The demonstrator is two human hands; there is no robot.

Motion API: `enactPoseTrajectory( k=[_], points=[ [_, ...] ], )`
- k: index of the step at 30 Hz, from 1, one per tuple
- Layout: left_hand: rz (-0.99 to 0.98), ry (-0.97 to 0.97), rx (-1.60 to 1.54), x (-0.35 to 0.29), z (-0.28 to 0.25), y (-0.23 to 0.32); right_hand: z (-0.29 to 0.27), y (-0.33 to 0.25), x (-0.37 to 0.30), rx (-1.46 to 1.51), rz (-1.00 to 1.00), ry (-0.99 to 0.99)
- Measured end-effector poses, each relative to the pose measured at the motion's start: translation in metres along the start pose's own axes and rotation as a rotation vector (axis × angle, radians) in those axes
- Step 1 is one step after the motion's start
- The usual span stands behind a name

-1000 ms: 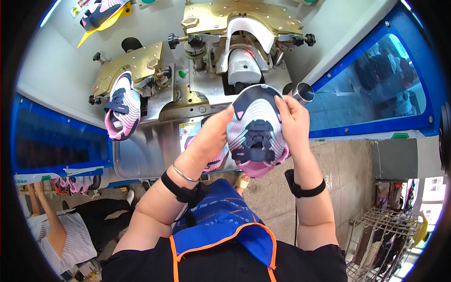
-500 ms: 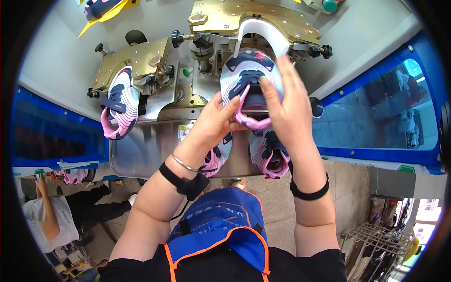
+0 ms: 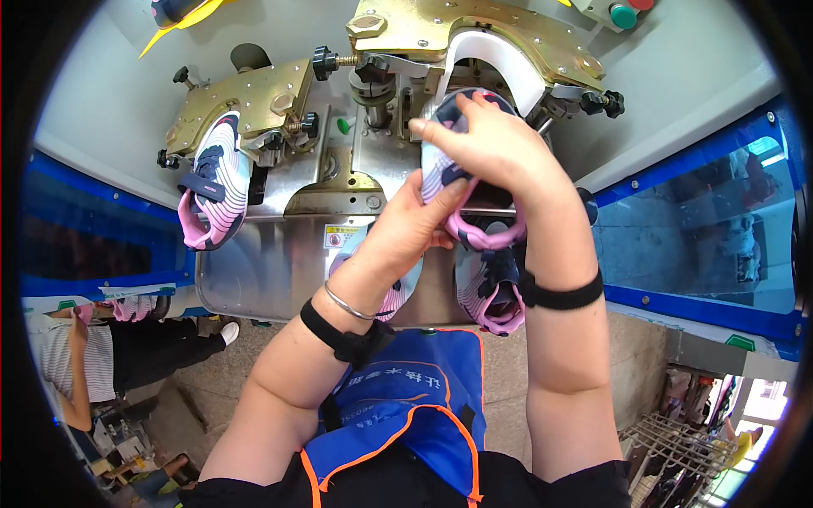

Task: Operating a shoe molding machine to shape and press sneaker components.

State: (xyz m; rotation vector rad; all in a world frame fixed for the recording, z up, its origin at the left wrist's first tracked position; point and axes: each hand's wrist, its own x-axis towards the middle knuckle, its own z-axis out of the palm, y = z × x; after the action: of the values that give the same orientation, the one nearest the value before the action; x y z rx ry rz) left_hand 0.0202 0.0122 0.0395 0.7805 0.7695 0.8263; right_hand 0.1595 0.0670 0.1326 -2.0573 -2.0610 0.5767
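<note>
A child's sneaker (image 3: 493, 240), striped white with navy panels and a pink collar, points toe-first into the white curved pad (image 3: 494, 52) of the larger brass-coloured machine head. My left hand (image 3: 413, 227) grips its left side near the opening, thumb on top. Across the toe lies my right hand (image 3: 495, 151), thumb stretched out to the left and fingers reaching over the front; it covers much of the upper. Another such sneaker (image 3: 222, 182) sits toe-up in the smaller clamp (image 3: 254, 100) at left. Two more, a partly hidden sneaker (image 3: 405, 284) and a sneaker (image 3: 489, 292), stand below my hands.
A metal shelf (image 3: 254, 271) fronts the machine. Black adjusting knobs (image 3: 325, 63) jut from the clamps. Blue-framed windows (image 3: 703, 229) flank both sides. Green and red buttons (image 3: 624, 17) sit at upper right. A person (image 3: 80, 364) is at far left; a wire rack (image 3: 677, 449) stands lower right.
My right hand has swung from the sneaker's right side over its toe, fingers now angled left. The head view has shifted slightly; my left hand keeps its grip on the sneaker.
</note>
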Motion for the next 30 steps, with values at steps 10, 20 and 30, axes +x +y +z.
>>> enactPoseTrajectory(
  k=[10, 20, 30],
  points=[
    [0.082, 0.021, -0.085, 0.000, -0.001, -0.015, 0.019, -0.009, 0.004, -0.294, -0.079, 0.035],
    [0.054, 0.076, -0.073, 0.005, 0.008, -0.019, 0.042, 0.006, -0.026, -0.142, -0.175, 0.425],
    [0.055, 0.057, -0.060, 0.005, 0.003, -0.017, 0.049, 0.011, -0.021, -0.092, -0.222, 0.474]
  ],
)
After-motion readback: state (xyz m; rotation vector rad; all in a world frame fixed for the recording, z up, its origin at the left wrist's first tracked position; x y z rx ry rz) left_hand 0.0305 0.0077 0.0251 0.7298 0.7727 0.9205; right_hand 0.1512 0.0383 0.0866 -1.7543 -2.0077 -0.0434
